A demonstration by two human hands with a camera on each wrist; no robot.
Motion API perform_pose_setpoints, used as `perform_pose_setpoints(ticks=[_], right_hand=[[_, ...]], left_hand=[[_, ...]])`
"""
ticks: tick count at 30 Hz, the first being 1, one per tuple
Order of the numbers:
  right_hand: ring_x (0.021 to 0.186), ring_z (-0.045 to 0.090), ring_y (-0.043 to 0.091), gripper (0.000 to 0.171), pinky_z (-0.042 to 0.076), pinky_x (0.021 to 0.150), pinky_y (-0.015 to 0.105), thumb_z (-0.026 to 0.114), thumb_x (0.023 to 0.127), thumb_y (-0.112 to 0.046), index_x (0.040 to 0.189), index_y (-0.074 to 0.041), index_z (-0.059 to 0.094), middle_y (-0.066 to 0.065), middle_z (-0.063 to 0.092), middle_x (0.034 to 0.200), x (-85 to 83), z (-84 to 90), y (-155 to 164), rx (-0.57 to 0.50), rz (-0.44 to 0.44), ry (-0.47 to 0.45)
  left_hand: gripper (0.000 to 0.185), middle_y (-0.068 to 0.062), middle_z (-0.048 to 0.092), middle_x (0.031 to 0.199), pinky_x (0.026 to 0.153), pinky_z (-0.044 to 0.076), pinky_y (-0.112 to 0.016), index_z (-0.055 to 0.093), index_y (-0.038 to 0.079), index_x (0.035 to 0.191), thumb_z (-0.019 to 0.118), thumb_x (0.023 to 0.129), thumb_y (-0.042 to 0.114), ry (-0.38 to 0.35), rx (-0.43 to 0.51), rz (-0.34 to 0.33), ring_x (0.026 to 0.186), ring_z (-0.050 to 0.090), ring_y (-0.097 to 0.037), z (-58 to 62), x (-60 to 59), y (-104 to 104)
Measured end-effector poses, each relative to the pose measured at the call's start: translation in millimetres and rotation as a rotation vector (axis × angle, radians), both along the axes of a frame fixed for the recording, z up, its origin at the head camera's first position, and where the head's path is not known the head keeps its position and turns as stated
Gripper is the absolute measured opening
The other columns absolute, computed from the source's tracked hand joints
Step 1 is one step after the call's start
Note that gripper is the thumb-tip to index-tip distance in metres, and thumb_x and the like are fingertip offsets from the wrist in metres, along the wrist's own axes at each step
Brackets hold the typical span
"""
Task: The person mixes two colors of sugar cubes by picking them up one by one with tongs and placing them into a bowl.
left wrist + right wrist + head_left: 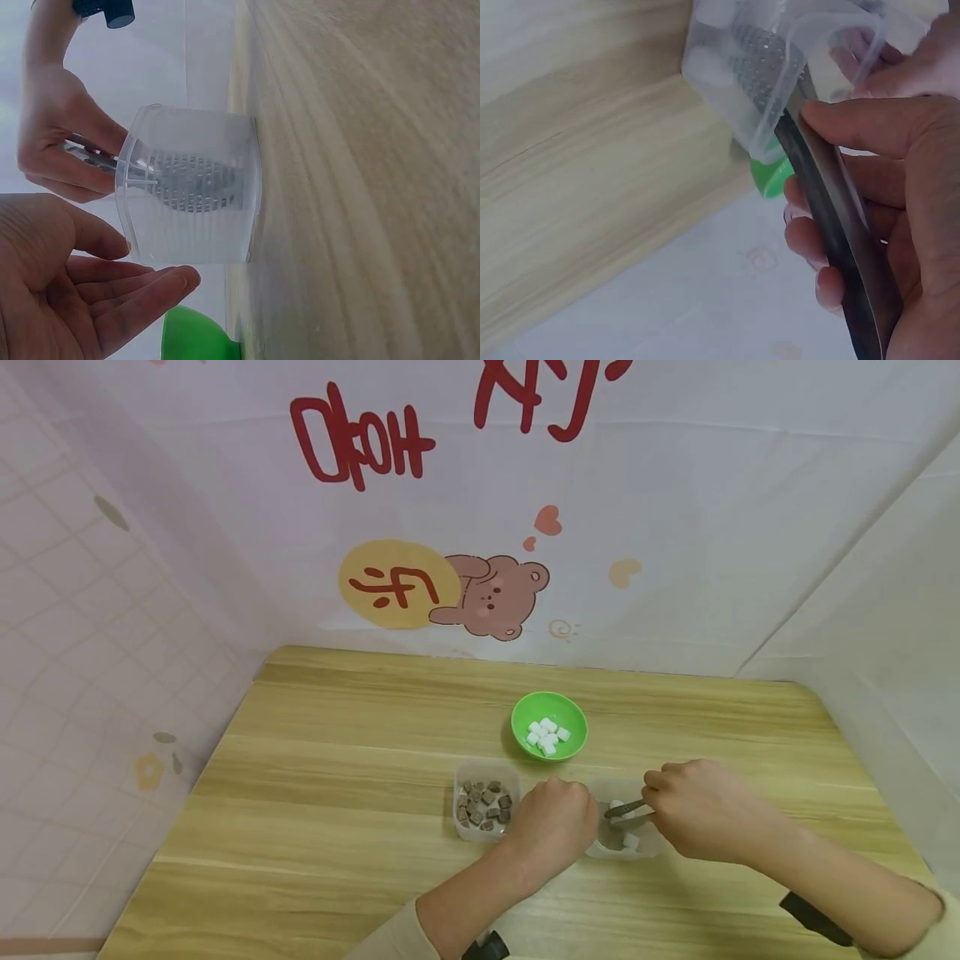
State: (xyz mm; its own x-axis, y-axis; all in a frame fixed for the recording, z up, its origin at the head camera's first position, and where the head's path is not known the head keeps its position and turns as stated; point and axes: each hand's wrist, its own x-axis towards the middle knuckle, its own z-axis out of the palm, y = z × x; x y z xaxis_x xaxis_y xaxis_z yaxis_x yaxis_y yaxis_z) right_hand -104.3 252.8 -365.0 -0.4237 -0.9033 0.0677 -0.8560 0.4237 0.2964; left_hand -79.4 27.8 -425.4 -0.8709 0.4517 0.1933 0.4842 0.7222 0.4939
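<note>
R hand (701,810) grips tongs (832,206), which lie at its 9 o'clock, ends in tub (187,244) btwn hands. L hand (551,827) pinches tub at its 3 o'clock. Bowl (551,703) approx 11 o'clock from tub.

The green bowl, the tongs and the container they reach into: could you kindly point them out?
Green bowl (547,703): head view, bare inner wall.
Tongs (832,199): right wrist view, handle.
Container (195,237): left wrist view, side wall.
</note>
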Motion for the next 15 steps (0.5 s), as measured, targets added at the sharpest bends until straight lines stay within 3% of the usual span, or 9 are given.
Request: perform_pose_setpoints(ticks=[6,7,9,12,14,15], right_hand=[[0.056,0.026,0.0,0.035,0.027,0.047,0.018,0.088,0.065,-0.018,0.069,-0.017,0.054,-0.012,0.035,0.067,-0.8,6.7,9.1,-0.176,0.002,-0.039],[0.057,0.03,-0.001,0.029,0.03,0.047,0.018,0.087,0.068,-0.019,0.071,-0.016,0.058,-0.012,0.04,0.068,-1.0,8.6,10.3,-0.2,0.004,-0.048],[0.057,0.035,-0.002,0.022,0.033,0.046,0.017,0.076,0.087,-0.026,0.075,-0.014,0.063,-0.012,0.046,0.071,-1.5,11.9,12.3,-0.246,0.003,-0.047],[0.058,0.041,-0.003,0.043,0.036,0.047,0.017,0.049,0.108,-0.039,0.079,-0.013,0.067,-0.011,0.056,0.075,-2.7,15.6,14.8,-0.321,0.004,-0.027],[0.058,0.043,-0.002,0.058,0.037,0.046,0.017,0.031,0.111,-0.046,0.079,-0.013,0.067,-0.01,0.058,0.076,-3.8,18.0,15.6,-0.359,0.004,0.009],[0.058,0.044,-0.001,0.058,0.037,0.046,0.017,0.032,0.111,-0.046,0.08,-0.013,0.067,-0.009,0.059,0.077,-4.4,19.6,16.0,-0.375,0.004,0.024]], left_hand=[[0.05,0.01,0.027,0.05,0.035,0.027,-0.017,0.036,0.018,0.054,0.057,0.097,0.004,-0.026,0.032,0.009,0.043,0.025,-0.002,-0.3,-0.4,1.1],[0.05,0.01,0.026,0.05,0.035,0.027,-0.017,0.036,0.018,0.054,0.057,0.097,0.004,-0.02,0.029,0.006,0.043,0.024,-0.002,-0.3,-0.2,1.0],[0.051,0.011,0.025,0.051,0.035,0.026,-0.017,0.035,0.018,0.054,0.057,0.097,0.003,-0.01,0.026,0.0,0.044,0.023,-0.002,0.0,0.0,0.5],[0.051,0.011,0.023,0.051,0.035,0.026,-0.017,0.034,0.018,0.054,0.056,0.098,0.003,-0.004,0.023,-0.004,0.045,0.022,-0.002,-0.1,0.1,0.4],[0.051,0.011,0.024,0.051,0.035,0.026,-0.017,0.035,0.018,0.054,0.056,0.098,0.004,-0.007,0.026,-0.001,0.044,0.022,-0.002,0.3,-0.2,0.5],[0.051,0.011,0.024,0.051,0.035,0.026,-0.017,0.035,0.018,0.054,0.056,0.098,0.004,-0.006,0.025,0.001,0.044,0.023,-0.002,0.1,-0.3,0.7]])
